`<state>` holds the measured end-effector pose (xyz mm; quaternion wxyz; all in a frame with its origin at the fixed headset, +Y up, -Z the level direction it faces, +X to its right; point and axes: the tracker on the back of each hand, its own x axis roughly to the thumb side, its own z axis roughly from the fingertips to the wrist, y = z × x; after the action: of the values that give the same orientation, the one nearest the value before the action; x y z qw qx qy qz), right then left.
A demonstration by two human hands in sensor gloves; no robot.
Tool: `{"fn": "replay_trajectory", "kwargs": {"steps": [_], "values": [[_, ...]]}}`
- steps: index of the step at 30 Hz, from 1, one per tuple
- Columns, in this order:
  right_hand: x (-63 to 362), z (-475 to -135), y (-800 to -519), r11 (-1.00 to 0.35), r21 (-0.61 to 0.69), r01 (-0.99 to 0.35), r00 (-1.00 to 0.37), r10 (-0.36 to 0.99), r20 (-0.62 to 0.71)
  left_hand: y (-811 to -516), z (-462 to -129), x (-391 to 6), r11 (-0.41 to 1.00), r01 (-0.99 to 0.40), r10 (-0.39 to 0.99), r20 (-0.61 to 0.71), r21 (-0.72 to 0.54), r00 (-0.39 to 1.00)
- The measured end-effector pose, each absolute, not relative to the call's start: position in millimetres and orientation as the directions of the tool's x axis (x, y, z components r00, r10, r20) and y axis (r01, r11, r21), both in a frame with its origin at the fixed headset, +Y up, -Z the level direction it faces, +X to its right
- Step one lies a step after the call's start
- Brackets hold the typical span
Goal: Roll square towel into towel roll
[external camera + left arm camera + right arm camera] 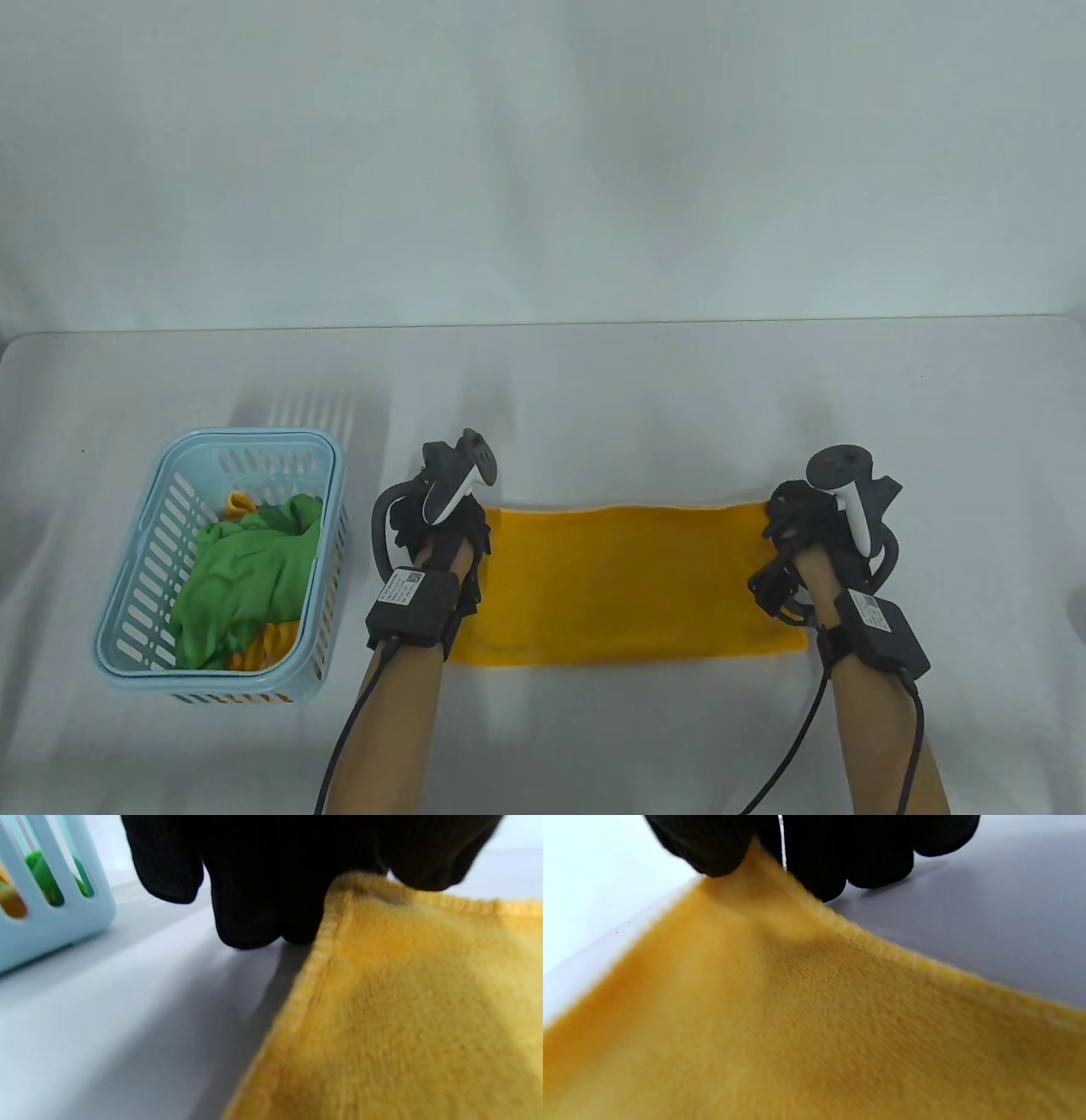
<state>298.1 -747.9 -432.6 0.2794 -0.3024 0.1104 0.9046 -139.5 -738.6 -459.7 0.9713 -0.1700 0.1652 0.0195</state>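
Observation:
A yellow towel (628, 586) lies stretched flat on the white table, wide from left to right. My left hand (454, 518) pinches its far left corner (352, 887) between curled gloved fingers (254, 899). At the other end my right hand (806, 518) pinches the far right corner (755, 870), the black fingers (840, 861) curled over the stitched hem. Both corners look slightly raised off the table. The towel (403, 1005) fills the lower right of the left wrist view, and the towel (797, 1018) fills most of the right wrist view.
A light blue slotted basket (136, 577) stands left of the towel, holding green cloth (246, 569) and some yellow cloth. Its wall (51, 912) is close to my left hand. The table's far edge (543, 327) runs behind.

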Motion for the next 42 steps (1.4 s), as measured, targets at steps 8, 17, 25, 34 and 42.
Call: {"fn": "replay_trajectory", "kwargs": {"steps": [8,17,25,34,42], "values": [[306,-428,-746,-0.798,0.009,-0.602,-0.636,0.473,-0.610,-737,-457,-144,0.940,-0.134,0.024,-0.328,-0.315,0.944],[301,-417,-717,-0.833,0.009,-0.553,-0.692,0.453,-0.562,-702,-445,-136,0.957,-0.144,0.074,-0.265,-0.253,0.961],[273,-401,-677,-0.871,-0.003,-0.492,-0.785,0.445,-0.430,-658,-413,-125,0.972,-0.159,0.138,-0.124,-0.174,0.983],[214,-366,-632,-0.910,-0.016,-0.415,-0.898,0.412,-0.153,-624,-344,-138,0.988,-0.156,0.155,0.040,0.002,0.987],[154,-338,-628,-0.913,0.012,-0.408,-0.912,0.408,0.031,-618,-302,-153,0.975,-0.165,0.152,0.094,0.150,0.984]]}}
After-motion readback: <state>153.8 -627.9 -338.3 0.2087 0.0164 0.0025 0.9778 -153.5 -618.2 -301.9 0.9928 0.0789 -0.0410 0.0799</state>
